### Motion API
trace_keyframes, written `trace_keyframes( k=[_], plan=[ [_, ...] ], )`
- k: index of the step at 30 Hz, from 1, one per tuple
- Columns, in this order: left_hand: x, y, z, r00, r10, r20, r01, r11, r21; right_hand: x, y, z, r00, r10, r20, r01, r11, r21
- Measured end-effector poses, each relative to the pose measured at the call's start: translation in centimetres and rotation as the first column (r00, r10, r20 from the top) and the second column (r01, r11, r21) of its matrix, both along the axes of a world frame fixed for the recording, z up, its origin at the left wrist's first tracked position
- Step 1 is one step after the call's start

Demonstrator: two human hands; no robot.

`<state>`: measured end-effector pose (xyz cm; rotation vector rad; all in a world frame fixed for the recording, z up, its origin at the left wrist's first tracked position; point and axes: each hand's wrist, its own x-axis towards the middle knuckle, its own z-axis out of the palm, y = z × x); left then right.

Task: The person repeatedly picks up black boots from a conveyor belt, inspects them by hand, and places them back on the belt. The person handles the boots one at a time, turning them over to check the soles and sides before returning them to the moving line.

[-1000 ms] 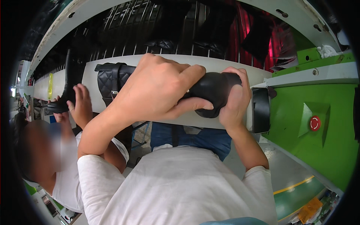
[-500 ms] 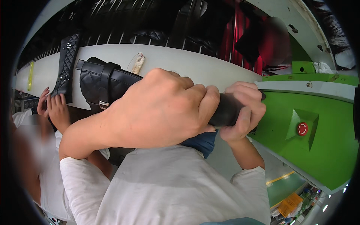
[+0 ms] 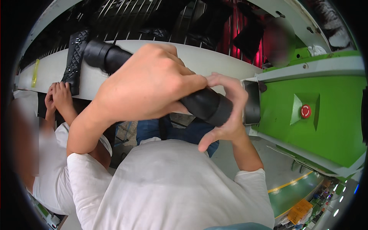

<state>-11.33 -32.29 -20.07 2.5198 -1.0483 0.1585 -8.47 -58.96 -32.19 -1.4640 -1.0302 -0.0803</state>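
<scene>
Head: hands around boot, white-marked button

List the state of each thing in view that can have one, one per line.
Black boot: held at a slant.
Left hand: closed around the black boot.
Right hand: open, thumb spread, fingers curved by the boot's end.
Second boot: touched by a co-worker's hands.
Red button: pressed or released, cannot tell.

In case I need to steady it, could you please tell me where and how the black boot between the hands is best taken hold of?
Probably by the boot's shaft, from above on the person's left: this long, rounded length shows beyond the left hand, which wraps it further along, while the right hand curls around the opposite end.
</scene>
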Motion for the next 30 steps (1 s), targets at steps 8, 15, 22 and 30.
trace_keyframes(
  k=[8,15,22,30],
  plan=[
    [0.0,0.8,-0.3,0.996,-0.039,0.078,0.052,0.982,-0.181,-0.7,-3.8,-4.9,0.961,-0.128,-0.244,0.115,0.991,-0.068],
    [-4.6,-1.1,-17.4,0.938,0.151,-0.312,-0.31,0.764,-0.565,-2.0,-5.7,-5.7,0.918,-0.364,0.16,0.396,0.871,-0.29],
    [-6.2,-3.5,-18.4,0.937,0.321,-0.14,-0.345,0.772,-0.534,-1.8,-4.9,-5.3,0.836,-0.289,0.465,0.44,0.86,-0.257],
    [-5.9,-4.1,-19.0,0.901,0.432,-0.028,-0.375,0.746,-0.549,-1.2,-3.4,-3.9,0.898,-0.254,0.358,0.377,0.864,-0.334]
  ],
)
